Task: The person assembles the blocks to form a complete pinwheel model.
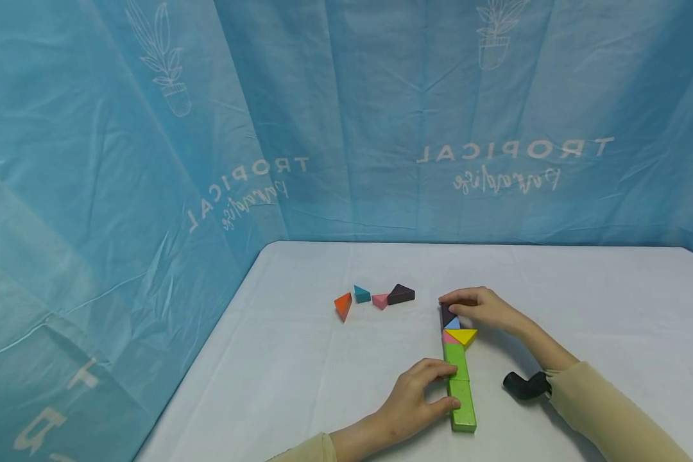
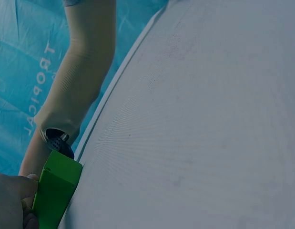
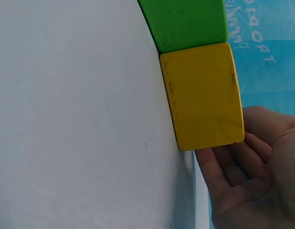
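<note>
A row of wooden blocks runs away from me on the white table. Nearest are two green blocks (image 1: 462, 407); beyond them sit a pink triangle (image 1: 449, 337), a yellow triangle (image 1: 462, 336), a light blue triangle (image 1: 453, 324) and a black block (image 1: 446, 316) at the far end. My left hand (image 1: 410, 401) rests its thumb and fingertips along the left side of the green blocks, thumb apart from the fingers. At the far end my right hand (image 1: 485, 308) pinches the black block between fingers and thumb. The yellow triangle (image 3: 202, 98) partly hides those fingers in the right wrist view.
Left of the row's far end lie an orange triangle (image 1: 343, 307), a teal triangle (image 1: 361, 294), a small pink triangle (image 1: 380, 300) and another black block (image 1: 401, 294). A black device (image 1: 525, 386) sticks out at the right cuff. Blue curtain (image 1: 346, 128) surrounds the table.
</note>
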